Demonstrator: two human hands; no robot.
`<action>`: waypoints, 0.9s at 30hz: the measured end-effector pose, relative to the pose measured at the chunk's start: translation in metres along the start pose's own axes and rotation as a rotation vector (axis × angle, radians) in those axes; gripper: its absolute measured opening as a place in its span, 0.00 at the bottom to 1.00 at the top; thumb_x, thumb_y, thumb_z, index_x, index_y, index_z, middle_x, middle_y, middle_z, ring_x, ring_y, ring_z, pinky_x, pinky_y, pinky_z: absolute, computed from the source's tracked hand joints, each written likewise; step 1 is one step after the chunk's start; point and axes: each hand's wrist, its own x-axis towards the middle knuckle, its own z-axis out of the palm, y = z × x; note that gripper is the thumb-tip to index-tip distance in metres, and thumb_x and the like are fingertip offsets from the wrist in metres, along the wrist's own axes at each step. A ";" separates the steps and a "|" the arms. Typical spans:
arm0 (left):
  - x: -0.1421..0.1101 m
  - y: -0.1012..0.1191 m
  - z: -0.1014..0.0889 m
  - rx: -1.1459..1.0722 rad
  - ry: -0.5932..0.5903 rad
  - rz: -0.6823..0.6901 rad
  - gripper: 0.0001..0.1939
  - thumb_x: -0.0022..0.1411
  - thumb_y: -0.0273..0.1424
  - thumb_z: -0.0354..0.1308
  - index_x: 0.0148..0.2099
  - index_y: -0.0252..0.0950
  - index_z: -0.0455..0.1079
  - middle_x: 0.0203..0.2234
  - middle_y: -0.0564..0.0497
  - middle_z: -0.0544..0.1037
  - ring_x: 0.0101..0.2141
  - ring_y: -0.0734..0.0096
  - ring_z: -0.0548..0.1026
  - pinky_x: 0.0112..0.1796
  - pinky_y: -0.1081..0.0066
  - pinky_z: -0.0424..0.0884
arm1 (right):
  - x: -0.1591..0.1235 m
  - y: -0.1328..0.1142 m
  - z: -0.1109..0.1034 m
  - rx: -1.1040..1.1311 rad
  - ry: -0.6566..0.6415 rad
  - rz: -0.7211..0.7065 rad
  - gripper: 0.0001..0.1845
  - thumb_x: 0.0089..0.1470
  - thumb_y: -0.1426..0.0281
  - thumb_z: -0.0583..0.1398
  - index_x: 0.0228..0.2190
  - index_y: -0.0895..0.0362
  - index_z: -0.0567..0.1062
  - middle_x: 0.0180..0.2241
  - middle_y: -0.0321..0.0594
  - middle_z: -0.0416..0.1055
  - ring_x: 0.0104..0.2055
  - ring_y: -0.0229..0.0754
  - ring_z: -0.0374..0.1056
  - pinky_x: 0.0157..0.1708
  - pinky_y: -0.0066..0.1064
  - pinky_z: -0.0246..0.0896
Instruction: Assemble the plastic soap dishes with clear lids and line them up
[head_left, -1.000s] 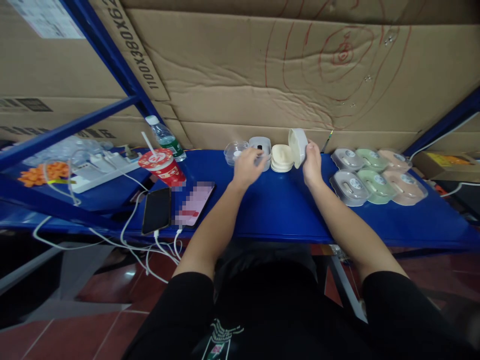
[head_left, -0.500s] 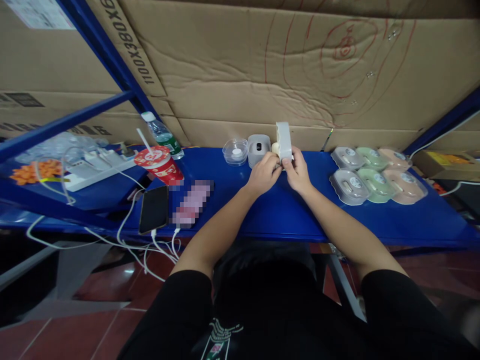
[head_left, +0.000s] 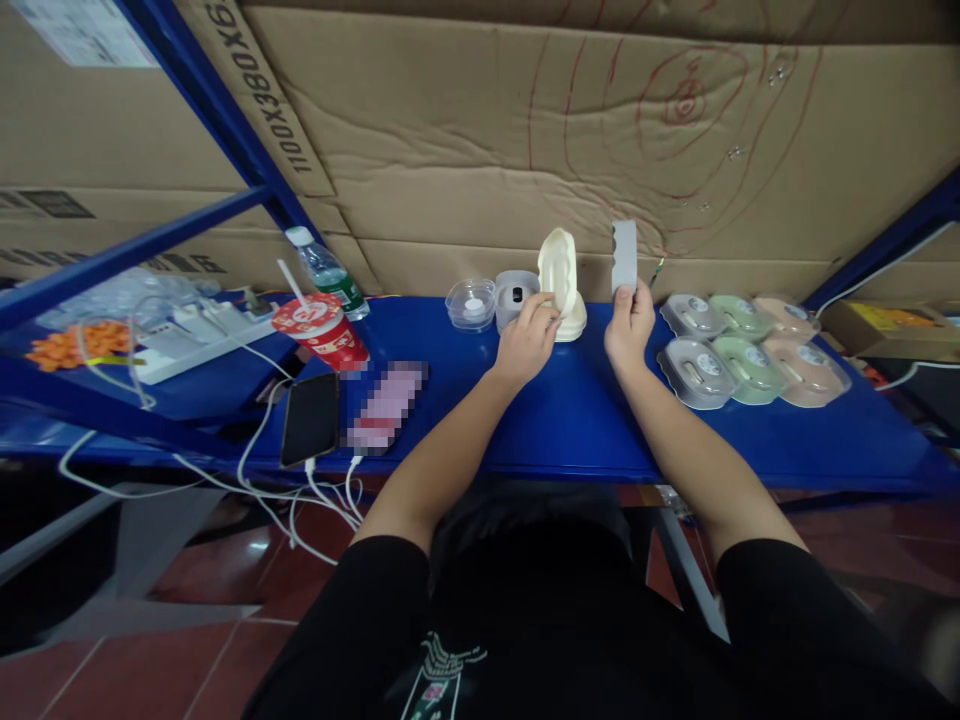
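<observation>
My left hand (head_left: 526, 340) is closed on a cream plastic shell (head_left: 559, 270), which stands on edge above a low stack of cream shells (head_left: 576, 322) on the blue shelf (head_left: 570, 420). My right hand (head_left: 628, 325) pinches a pale grey plastic piece (head_left: 624, 256) and holds it upright, a little to the right of the cream shell. Just left of my left hand are a grey stack of parts (head_left: 512, 295) and a clear round cup (head_left: 470, 303).
Six finished cases (head_left: 750, 345) in grey, green and pink lie in two rows at the right. At the left are a red paper cup (head_left: 324, 330), a water bottle (head_left: 326, 270), two phones (head_left: 311, 418) on white cables and a power strip (head_left: 191, 335). Cardboard boxes stand behind.
Half a second ago both hands were together on one upright grey and cream case. Now they are apart: the left holds the cream shell, the right has carried the grey piece to the right.
</observation>
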 end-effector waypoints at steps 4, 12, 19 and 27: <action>0.011 0.003 0.011 0.146 -0.109 -0.005 0.12 0.80 0.31 0.51 0.56 0.37 0.74 0.68 0.40 0.73 0.46 0.60 0.84 0.43 0.62 0.79 | 0.009 0.016 0.006 0.050 0.151 0.148 0.38 0.75 0.53 0.36 0.70 0.56 0.68 0.60 0.56 0.75 0.64 0.57 0.71 0.63 0.53 0.66; 0.019 0.003 0.028 0.449 -0.360 0.048 0.20 0.76 0.22 0.48 0.61 0.37 0.76 0.60 0.38 0.76 0.45 0.55 0.83 0.43 0.56 0.78 | 0.014 0.034 0.021 0.077 0.082 0.241 0.43 0.73 0.46 0.35 0.61 0.59 0.74 0.57 0.56 0.78 0.60 0.53 0.75 0.61 0.44 0.67; 0.018 -0.002 0.031 0.431 -0.367 0.028 0.16 0.80 0.30 0.51 0.57 0.37 0.79 0.58 0.37 0.76 0.47 0.55 0.82 0.46 0.56 0.77 | 0.009 0.029 0.026 0.188 0.031 0.193 0.30 0.71 0.52 0.46 0.56 0.58 0.76 0.56 0.56 0.81 0.59 0.53 0.75 0.61 0.44 0.67; 0.023 -0.004 0.032 0.433 -0.329 0.024 0.16 0.82 0.34 0.51 0.58 0.35 0.77 0.56 0.37 0.77 0.47 0.55 0.82 0.45 0.58 0.76 | 0.011 0.033 0.025 0.140 0.031 0.168 0.30 0.72 0.53 0.46 0.58 0.58 0.74 0.60 0.56 0.79 0.63 0.52 0.73 0.64 0.45 0.65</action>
